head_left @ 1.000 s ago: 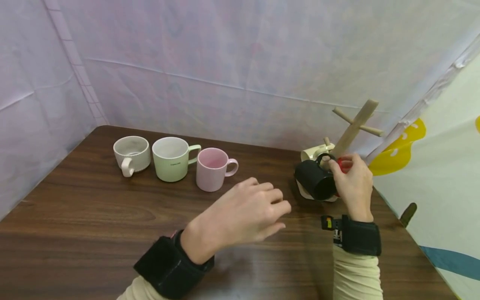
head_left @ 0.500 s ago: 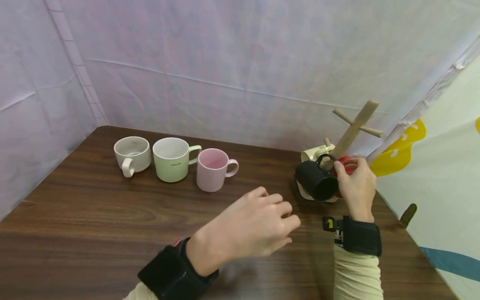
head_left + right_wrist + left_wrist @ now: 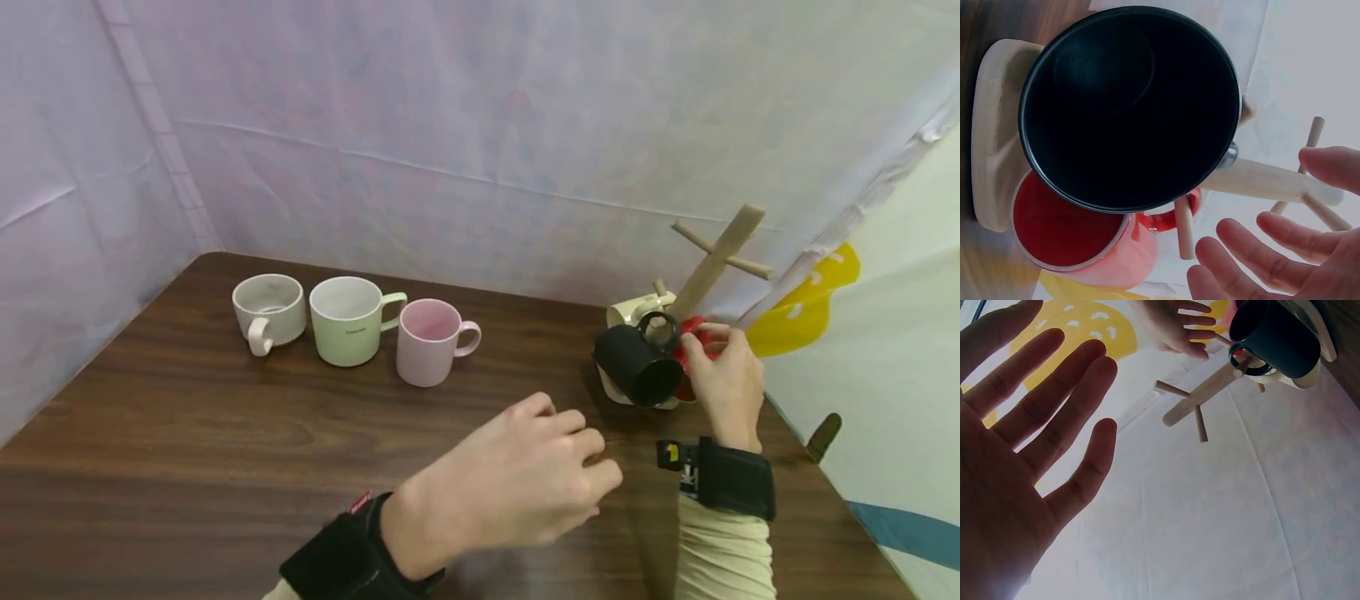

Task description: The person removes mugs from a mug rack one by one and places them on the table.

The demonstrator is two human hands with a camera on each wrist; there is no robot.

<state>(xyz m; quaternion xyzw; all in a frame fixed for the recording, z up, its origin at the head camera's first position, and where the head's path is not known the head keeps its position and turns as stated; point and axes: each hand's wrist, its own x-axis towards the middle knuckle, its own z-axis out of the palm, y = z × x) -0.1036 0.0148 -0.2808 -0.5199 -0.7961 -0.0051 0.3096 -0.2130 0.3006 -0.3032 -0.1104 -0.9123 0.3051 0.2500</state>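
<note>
Mugs hang on a wooden mug tree (image 3: 711,265) at about 2 o'clock on a dark wooden table (image 3: 225,433). A black mug (image 3: 636,369) hangs by its handle from a low peg, mouth tipped toward the viewer. A red mug (image 3: 1079,240) hangs just beside it on the next peg, and a cream mug (image 3: 633,308) sits behind them.

The right hand (image 3: 723,379) is at the tree, at 3 o'clock from the black mug. In the right wrist view its fingers (image 3: 1260,259) are spread and nearly straight, holding nothing, with the red mug's handle just beyond the fingertips. Whether a fingertip touches the mug cannot be told.

The left hand (image 3: 517,487) hovers above the table at about 6 o'clock, well apart from the tree. Its palm faces down, its fingers are relaxed and spread, and it holds nothing.

Three more mugs stand upright in a row at 11 o'clock: a white mug (image 3: 268,310), a pale green mug (image 3: 347,321) and a pink mug (image 3: 429,342).

Likely risks: the red and black mugs hang very close together, so a nudge from the right hand could knock one against the other. A mug could also slip off its short peg. The tree looks tilted in the head view, and weight on one side could tip it.
</note>
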